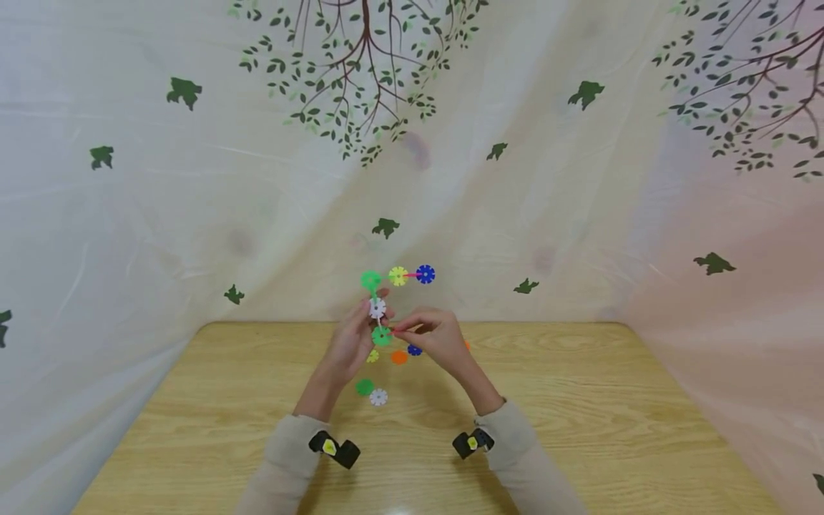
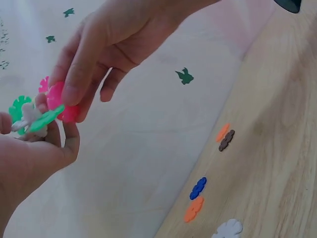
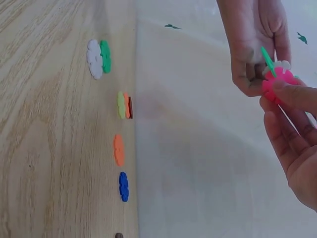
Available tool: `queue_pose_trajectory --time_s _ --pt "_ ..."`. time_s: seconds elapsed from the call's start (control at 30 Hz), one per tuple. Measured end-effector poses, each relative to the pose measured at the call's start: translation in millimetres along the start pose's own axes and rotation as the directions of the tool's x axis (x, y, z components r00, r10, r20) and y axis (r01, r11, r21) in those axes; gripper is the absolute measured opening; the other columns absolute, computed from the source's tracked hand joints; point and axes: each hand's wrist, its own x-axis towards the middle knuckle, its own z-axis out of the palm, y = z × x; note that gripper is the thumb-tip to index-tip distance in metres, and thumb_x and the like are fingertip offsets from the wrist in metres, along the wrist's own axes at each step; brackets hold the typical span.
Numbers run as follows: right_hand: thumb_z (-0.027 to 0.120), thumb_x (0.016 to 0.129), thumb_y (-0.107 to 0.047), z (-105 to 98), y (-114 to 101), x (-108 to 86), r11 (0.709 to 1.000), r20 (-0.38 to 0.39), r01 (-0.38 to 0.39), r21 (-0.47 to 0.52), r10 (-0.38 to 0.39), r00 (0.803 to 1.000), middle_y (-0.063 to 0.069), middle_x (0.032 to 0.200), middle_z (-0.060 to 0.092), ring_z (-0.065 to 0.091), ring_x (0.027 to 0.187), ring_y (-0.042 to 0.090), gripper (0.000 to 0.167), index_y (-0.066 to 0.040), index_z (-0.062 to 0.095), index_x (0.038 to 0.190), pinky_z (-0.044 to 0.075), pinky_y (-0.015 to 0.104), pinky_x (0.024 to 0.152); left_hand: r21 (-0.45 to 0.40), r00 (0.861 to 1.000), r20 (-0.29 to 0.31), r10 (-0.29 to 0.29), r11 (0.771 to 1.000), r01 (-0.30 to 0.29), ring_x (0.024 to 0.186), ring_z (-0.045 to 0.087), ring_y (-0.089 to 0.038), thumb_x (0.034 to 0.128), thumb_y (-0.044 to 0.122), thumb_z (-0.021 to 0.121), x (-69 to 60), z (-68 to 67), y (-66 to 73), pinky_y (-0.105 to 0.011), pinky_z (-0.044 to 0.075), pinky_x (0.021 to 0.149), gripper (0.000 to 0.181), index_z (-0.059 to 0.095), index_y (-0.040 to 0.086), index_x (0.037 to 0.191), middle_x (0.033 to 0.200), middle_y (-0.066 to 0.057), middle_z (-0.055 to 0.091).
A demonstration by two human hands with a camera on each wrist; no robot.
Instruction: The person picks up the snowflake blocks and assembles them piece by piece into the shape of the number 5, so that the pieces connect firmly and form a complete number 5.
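Note:
A chain of notched plastic discs is held up above the table. In the head view it runs from a blue disc [image 1: 425, 274] past a yellow disc [image 1: 398, 276] to a green disc [image 1: 370, 280], then down through a white disc [image 1: 377, 308] to a lower green disc [image 1: 382, 335]. The left hand [image 1: 347, 345] grips the chain around the white disc. Between thumb and fingers the right hand [image 1: 439, 342] pinches a pink disc [image 3: 278, 83], which touches the lower green disc [image 2: 47, 118]. How deep the two are joined I cannot tell.
Loose discs lie on the wooden table [image 1: 257, 400]: a white one [image 1: 378, 397] beside a green one [image 1: 365, 387], a yellow one [image 1: 373, 356], an orange one [image 1: 399, 357], a blue one [image 1: 415, 350], and brown ones. A printed cloth [image 1: 290, 214] hangs behind.

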Motion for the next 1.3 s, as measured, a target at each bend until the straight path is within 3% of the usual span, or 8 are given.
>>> queue_pose_trajectory --time_s 0.13,0.37,0.43,0.53,0.67,1.03,1.2,1.3 --pt "0.079 0.086 0.001 4 -3 1.9 1.0 -0.016 -0.017 -0.02 0.017 1.0 0.02 0.093 0.076 0.069 0.083 0.008 0.005 0.003 0.079 0.09 0.061 0.027 0.072 0.153 0.996 -0.071 0.047 0.988 -0.035 0.099 0.049 -0.015 0.1136 0.031 0.026 1.7 3.1 -6.2 -0.021 0.045 0.087 0.049 0.039 0.002 0.15 0.102 -0.001 0.056" --pt "0.079 0.086 -0.002 2 -6 5.6 0.998 -0.027 -0.013 -0.064 0.011 1.0 0.015 0.092 0.077 0.07 0.083 0.011 0.004 -0.001 0.08 0.09 0.062 0.031 0.074 0.357 0.979 -0.166 0.114 0.933 -0.048 0.137 0.044 -0.026 0.107 0.027 0.054 1.6 5.0 -12.9 -0.037 0.037 0.118 0.046 0.05 -0.002 0.143 0.143 -0.012 0.054" --pt "0.079 0.086 -0.003 1 -7 6.2 0.998 -0.015 -0.008 -0.07 0.007 1.0 0.015 0.092 0.077 0.07 0.083 0.013 0.004 -0.001 0.081 0.09 0.061 0.03 0.073 0.4 0.974 -0.182 0.132 0.915 -0.049 0.129 0.05 -0.026 0.1045 0.022 0.059 1.0 4.8 -13.8 -0.036 0.044 0.112 0.05 0.047 0.0 0.148 0.139 -0.017 0.056" --pt "0.079 0.087 -0.003 -2 -8 7.3 0.996 0.009 0.001 -0.086 0.0 1.0 0.014 0.093 0.077 0.07 0.084 0.015 0.004 -0.002 0.081 0.091 0.061 0.026 0.073 0.52 0.969 -0.188 0.161 0.853 -0.041 0.11 0.055 -0.018 0.1029 0.023 0.062 1.0 3.4 -13.8 -0.026 0.05 0.093 0.046 0.054 0.0 0.142 0.125 -0.015 0.062" --pt "0.078 0.088 -0.003 -5 -7 9.3 0.994 0.047 0.01 -0.107 -0.005 0.999 0.013 0.094 0.077 0.071 0.085 0.016 0.005 -0.003 0.08 0.092 0.061 0.025 0.074 0.604 0.981 -0.122 0.153 0.795 -0.048 0.092 0.055 -0.016 0.1042 0.023 0.06 1.1 -0.3 -11.6 -0.026 0.051 0.08 0.036 0.056 -0.001 0.131 0.109 -0.01 0.059" --pt "0.077 0.089 -0.005 -16 -5 13.1 0.991 0.122 -0.031 -0.129 0.047 0.991 0.014 0.099 0.077 0.073 0.091 0.022 0.011 -0.002 0.079 0.1 0.061 0.027 0.077 0.451 1.0 0.025 0.02 0.892 -0.028 0.099 0.069 -0.016 0.1016 0.016 0.063 -4.1 -12.8 -0.4 -0.061 0.054 0.096 0.037 0.051 0.002 0.133 0.112 -0.009 0.059" --pt "0.079 0.088 -0.007 -17 1 11.9 0.986 0.177 -0.108 -0.128 0.13 0.975 0.021 0.108 0.074 0.073 0.097 0.031 0.029 0.001 0.071 0.115 0.061 0.027 0.08 0.462 0.999 0.028 0.036 0.886 -0.045 0.103 0.068 -0.028 0.1003 0.016 0.066 -4.2 -18.9 3.0 -0.05 0.06 0.091 0.035 0.054 0.003 0.131 0.108 -0.007 0.061" --pt "0.08 0.087 -0.006 -15 11 7.5 0.975 0.268 -0.149 -0.168 0.19 0.944 0.022 0.105 0.073 0.072 0.092 0.024 0.032 0.005 0.068 0.115 0.059 0.024 0.08 0.483 0.999 0.016 0.036 0.875 -0.039 0.104 0.068 -0.028 0.0995 0.016 0.067 -4.7 -22.2 6.2 -0.039 0.062 0.087 0.035 0.055 0.003 0.13 0.107 -0.005 0.063"
